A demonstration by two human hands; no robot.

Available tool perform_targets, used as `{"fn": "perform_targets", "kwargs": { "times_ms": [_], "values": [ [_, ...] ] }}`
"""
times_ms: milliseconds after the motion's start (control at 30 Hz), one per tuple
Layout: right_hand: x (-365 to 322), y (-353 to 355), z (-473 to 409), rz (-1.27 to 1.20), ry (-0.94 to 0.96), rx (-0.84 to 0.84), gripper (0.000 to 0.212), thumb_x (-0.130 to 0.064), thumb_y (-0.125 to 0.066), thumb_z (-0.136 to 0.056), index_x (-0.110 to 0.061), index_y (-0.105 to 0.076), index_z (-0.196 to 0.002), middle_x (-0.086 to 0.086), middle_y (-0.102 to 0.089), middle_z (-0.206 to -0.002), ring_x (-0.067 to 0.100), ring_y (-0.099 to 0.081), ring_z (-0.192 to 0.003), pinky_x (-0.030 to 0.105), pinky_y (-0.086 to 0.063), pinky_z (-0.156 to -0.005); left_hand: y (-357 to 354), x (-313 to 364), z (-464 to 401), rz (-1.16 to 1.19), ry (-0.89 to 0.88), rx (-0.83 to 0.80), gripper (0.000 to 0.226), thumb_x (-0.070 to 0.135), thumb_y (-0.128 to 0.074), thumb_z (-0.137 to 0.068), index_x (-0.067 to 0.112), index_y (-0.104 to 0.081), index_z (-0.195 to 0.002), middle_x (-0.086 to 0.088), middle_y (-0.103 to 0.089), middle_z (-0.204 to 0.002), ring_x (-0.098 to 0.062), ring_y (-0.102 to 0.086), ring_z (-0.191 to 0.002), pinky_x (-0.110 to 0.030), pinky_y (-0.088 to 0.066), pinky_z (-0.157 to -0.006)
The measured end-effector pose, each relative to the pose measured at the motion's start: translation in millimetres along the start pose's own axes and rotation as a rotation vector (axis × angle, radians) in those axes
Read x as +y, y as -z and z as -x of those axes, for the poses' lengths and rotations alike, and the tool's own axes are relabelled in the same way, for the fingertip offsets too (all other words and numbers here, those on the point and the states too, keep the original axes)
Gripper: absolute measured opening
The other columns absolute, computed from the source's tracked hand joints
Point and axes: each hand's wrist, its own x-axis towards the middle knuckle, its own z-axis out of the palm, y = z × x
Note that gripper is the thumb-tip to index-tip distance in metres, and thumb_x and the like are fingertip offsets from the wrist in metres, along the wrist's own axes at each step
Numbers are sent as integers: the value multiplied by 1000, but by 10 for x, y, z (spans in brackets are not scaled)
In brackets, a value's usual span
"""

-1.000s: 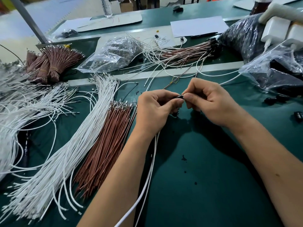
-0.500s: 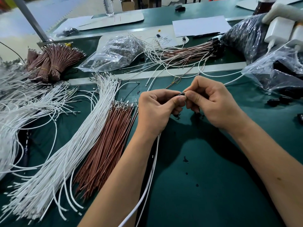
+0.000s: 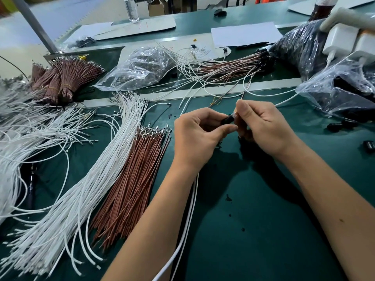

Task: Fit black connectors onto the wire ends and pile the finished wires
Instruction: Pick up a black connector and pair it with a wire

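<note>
My left hand (image 3: pixel 197 136) pinches a small black connector (image 3: pixel 227 120) between thumb and fingers at the middle of the green table. My right hand (image 3: pixel 261 126) pinches a wire end with a metal tip (image 3: pixel 233 114) right at the connector's mouth. Two white wires (image 3: pixel 188 220) trail down under my left wrist toward the near edge. A pile of finished brown and white wires with black connectors (image 3: pixel 229 65) lies at the back centre.
Loose white wires (image 3: pixel 85 189) and a brown wire bundle (image 3: pixel 132 185) lie to the left. Tied brown bundles (image 3: pixel 60 78) sit at the back left. Clear bags (image 3: pixel 142 65) and dark connector bags (image 3: pixel 300 47) line the back and right. Loose black connectors (image 3: pixel 336 125) lie on the right.
Both hands have stayed together at the table's middle. The black connector now shows more plainly between my fingertips, with the wire's metal tip at its end.
</note>
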Motion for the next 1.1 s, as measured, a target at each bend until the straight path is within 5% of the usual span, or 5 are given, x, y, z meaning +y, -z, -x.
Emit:
{"fn": "perform_targets", "kwargs": {
  "times_ms": [367, 600, 733, 867, 1100],
  "values": [
    [-54, -29, 8, -150, -11, 43, 48, -41, -42, -107, -10, -56, -73, -9, -51, -58, 2, -43, -50, 11, -33, -46, -21, 33, 16, 29, 42, 19, 27, 14, -93, -69, 3, -70, -80, -11, -74, -70, -21, -68, -58, -33, -56, -58],
    [-63, 15, 8, 167, 137, -15, 51, -49, -47, -103, -11, -47, -70, 13, -44, -63, 27, -37, -60, 46, -35, -56, -1, 15, 8, -6, 56, -27, 25, 14, -93, -70, 5, -71, -79, -14, -73, -72, -30, -69, -64, -42, -56, -61],
    [-90, 9, 11, 259, 187, -26, 46, -41, -52, -104, -16, -44, -66, 2, -41, -59, 16, -36, -58, 36, -33, -54, 23, -2, 8, -11, 67, -84, 17, 13, -90, -74, 12, -74, -79, -7, -72, -68, -11, -61, -58, -25, -47, -58],
    [-91, 23, 10, 176, 118, -60, 51, -38, -51, -105, -5, -41, -68, 9, -35, -62, 19, -31, -60, 41, -28, -56, 14, -12, 12, 123, 113, -143, 14, 4, -84, -77, 11, -73, -77, -3, -71, -67, -11, -61, -56, -22, -49, -58],
    [-38, -20, 8, 40, 24, -89, 47, -23, -51, -109, -6, -35, -68, -11, -30, -57, 3, -26, -49, 15, -25, -47, 1, -42, 6, 155, 161, -107, 13, -5, -81, -78, 0, -69, -79, -3, -69, -64, -11, -59, -53, -21, -48, -56]
  ]
}}
